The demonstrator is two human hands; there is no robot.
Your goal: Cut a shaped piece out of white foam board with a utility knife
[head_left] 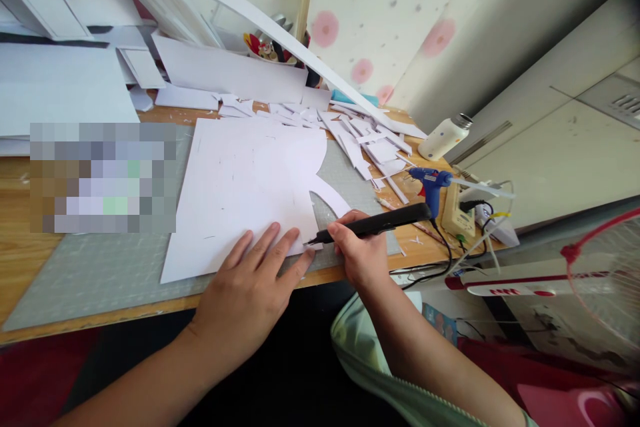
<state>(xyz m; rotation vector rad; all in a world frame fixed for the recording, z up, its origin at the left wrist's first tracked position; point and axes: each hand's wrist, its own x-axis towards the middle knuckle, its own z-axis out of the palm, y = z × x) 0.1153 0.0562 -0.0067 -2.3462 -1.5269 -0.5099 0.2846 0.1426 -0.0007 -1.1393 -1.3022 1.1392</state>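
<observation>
The left hand (pixel 250 300) lies flat on a big white sheet of stiff board (pixel 245 180), with its fingers spread wide. Its grip is loose and wraps around nothing. The right hand (pixel 364 253) has a tight grip on a long, thin black knife (pixel 390 220) with a pointy metal tip. The tip is at the near right side of the sheet, close to the left thumb.

The sheet rests on a flat grey mat (pixel 115 280), and the mat lies on a brown wooden surface (pixel 13 213). The sheet has small dark marks on it. Its right side is curvy, and a bent white strip (pixel 330 193) runs from it toward the right hand.

Past the sheet is a messy pile of white cut-off bits (pixel 380 147). To the right of the pile are a white bottle with dots (pixel 445 138) and, nearer, a blue glue gun (pixel 433 183). A pale yellow power strip (pixel 457 213) sits just beside the glue gun.
</observation>
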